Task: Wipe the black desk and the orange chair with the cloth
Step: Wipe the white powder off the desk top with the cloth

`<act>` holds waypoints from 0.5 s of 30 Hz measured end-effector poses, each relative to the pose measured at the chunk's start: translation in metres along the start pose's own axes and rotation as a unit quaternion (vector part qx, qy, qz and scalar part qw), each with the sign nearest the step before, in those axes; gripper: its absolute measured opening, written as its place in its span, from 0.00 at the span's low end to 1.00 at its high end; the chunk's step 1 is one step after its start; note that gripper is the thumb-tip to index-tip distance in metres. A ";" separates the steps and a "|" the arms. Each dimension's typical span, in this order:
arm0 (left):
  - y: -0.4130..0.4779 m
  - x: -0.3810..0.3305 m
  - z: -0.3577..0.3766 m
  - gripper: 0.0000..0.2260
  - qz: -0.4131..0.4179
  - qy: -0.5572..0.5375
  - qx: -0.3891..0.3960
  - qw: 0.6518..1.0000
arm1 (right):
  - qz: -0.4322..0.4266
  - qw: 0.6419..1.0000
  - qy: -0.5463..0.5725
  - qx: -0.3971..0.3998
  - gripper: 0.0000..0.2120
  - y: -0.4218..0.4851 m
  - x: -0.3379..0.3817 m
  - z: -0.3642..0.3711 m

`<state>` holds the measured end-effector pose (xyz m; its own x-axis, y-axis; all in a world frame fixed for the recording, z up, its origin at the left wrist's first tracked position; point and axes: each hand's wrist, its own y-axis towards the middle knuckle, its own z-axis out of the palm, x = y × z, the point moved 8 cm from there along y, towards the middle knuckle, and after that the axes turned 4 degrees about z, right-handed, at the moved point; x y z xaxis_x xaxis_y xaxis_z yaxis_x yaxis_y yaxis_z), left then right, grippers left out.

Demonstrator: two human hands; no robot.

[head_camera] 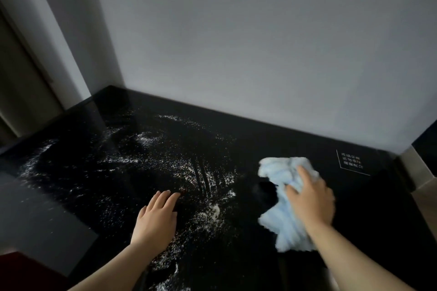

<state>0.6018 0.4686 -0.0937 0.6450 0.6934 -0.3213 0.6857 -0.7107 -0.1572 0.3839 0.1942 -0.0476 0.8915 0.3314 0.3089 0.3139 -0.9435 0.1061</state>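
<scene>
Left hand (157, 217) flat on desk (295, 139); right hand (312, 198) presses cloth (281, 227) (part hidden).

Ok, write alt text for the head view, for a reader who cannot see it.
A person's right hand presses a crumpled light blue cloth onto a glossy black desk set against a grey wall. The left hand rests flat on the desk amid scattered white powder, which covers its left and middle. The right side looks clean.
</scene>
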 end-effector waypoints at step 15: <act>-0.039 0.079 -0.041 0.23 0.077 -0.070 0.006 0.995 | 0.102 0.948 0.290 -0.076 0.22 -0.158 0.083 -0.010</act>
<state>0.6395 0.5558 -0.0747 0.6886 0.5530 -0.4692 0.5770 -0.8097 -0.1075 0.4047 0.3703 -0.0291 0.5843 0.1259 0.8017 0.0634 -0.9920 0.1096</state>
